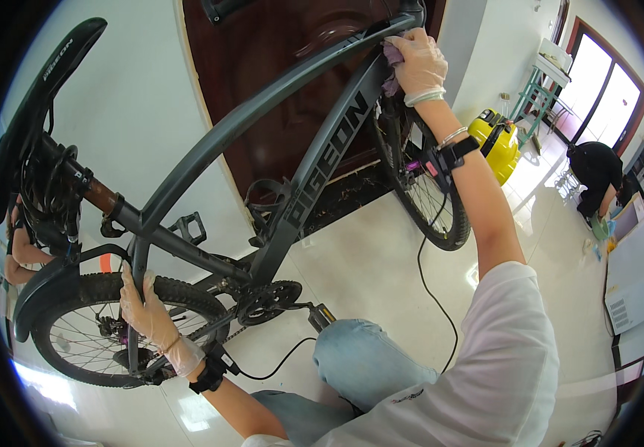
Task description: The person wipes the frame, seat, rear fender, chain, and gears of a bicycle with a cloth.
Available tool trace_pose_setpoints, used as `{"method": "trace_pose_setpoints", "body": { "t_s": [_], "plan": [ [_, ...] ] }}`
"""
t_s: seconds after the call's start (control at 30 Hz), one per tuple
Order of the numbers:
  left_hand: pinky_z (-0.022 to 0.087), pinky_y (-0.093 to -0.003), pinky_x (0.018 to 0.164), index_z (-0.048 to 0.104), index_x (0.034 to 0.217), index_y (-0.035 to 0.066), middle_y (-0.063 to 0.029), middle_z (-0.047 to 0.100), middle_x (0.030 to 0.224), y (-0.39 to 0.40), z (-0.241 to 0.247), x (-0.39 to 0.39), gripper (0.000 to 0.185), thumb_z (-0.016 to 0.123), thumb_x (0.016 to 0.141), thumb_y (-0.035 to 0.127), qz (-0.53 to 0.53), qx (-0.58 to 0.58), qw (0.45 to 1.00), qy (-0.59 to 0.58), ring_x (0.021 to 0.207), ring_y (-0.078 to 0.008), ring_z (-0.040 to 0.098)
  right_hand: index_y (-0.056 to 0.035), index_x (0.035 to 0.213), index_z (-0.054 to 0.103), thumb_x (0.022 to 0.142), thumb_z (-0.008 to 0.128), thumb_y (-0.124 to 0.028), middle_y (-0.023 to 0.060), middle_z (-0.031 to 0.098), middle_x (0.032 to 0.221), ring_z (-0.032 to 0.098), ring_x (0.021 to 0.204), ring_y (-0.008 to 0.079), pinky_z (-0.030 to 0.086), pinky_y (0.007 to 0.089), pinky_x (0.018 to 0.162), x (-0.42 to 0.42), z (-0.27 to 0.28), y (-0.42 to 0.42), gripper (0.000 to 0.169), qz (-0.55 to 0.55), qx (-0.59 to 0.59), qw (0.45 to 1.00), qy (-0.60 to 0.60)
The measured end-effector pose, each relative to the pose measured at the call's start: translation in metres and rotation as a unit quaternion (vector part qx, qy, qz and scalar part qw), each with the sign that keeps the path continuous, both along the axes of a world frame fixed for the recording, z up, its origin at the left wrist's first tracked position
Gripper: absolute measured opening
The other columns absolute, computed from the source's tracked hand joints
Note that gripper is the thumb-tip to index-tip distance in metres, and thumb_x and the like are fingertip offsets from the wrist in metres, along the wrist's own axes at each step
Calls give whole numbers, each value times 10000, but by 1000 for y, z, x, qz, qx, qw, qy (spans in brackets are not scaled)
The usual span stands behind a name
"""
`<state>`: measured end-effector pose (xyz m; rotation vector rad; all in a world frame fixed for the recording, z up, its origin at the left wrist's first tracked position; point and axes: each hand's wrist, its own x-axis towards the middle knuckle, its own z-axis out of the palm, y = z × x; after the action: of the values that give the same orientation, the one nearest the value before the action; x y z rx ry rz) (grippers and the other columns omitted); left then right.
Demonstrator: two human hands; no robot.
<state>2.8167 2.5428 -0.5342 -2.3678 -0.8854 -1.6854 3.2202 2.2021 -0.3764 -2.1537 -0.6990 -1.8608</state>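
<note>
A dark grey Pigeon mountain bike [322, 162] stands across the view, its saddle [48, 106] at the left and its front wheel [422, 184] at the right. My left hand [146, 313], in a clear disposable glove, grips the bike's seat stay above the rear wheel [76, 329]. In my right hand [419, 64], gloved too, is a purple cloth [392, 61], pressed against the frame near the head tube. The fingertips of that hand are partly hidden by the cloth. Below the frame are the chainring [269, 302] and a pedal [322, 317].
Behind the bike are a dark red door [277, 106] and a white wall [120, 72]. A yellow suitcase [495, 142] stands at the right. Farther off, a person [595, 167] bends over a green basin [600, 228]. Black cables run from both my wrist devices.
</note>
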Motion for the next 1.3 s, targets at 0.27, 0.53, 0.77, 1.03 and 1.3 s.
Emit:
{"method": "trace_pose_setpoints", "body": {
  "t_s": [0.27, 0.53, 0.77, 1.03, 1.3],
  "plan": [
    [414, -404, 763, 562, 1277, 179, -79, 623, 892, -5, 2, -1, 448, 658, 843, 235, -1, -33, 999, 0, 843, -282, 590, -231, 1006, 669, 703, 696, -138, -5, 576, 903, 591, 816, 234, 521, 364, 649, -7, -28, 12, 318, 104, -37, 994, -20],
    [432, -415, 747, 576, 1255, 142, -114, 619, 874, -11, 3, 10, 441, 675, 829, 193, -10, -54, 998, -5, 809, -311, 590, -239, 1095, 678, 744, 627, -26, 43, 577, 965, 567, 913, 281, 512, 379, 744, 2, -34, -21, 414, 228, 32, 973, 4],
    [447, -426, 752, 590, 1229, 104, -143, 635, 935, -10, 10, 10, 403, 675, 841, 178, 33, -22, 999, 12, 850, -320, 593, -131, 1216, 624, 731, 563, 119, 122, 507, 1151, 514, 1057, 268, 399, 320, 970, 7, -89, -2, 549, 269, 384, 881, 55],
    [434, -423, 791, 548, 1307, 190, -133, 632, 995, -25, 17, 14, 435, 624, 878, 184, -1, -98, 995, 3, 891, -304, 588, -22, 1336, 463, 713, 491, 112, 200, 419, 1399, 389, 1286, 402, 337, 415, 1064, 34, -70, 20, 638, 324, 268, 907, 26],
    [438, -412, 801, 568, 1274, 131, -147, 640, 1004, -33, 18, 13, 425, 649, 858, 167, 13, -103, 995, 10, 909, -317, 592, -40, 1225, 575, 702, 577, 79, 148, 572, 1246, 482, 1202, 336, 365, 387, 1040, 39, -31, -12, 536, 261, 188, 947, 12]
  ]
}}
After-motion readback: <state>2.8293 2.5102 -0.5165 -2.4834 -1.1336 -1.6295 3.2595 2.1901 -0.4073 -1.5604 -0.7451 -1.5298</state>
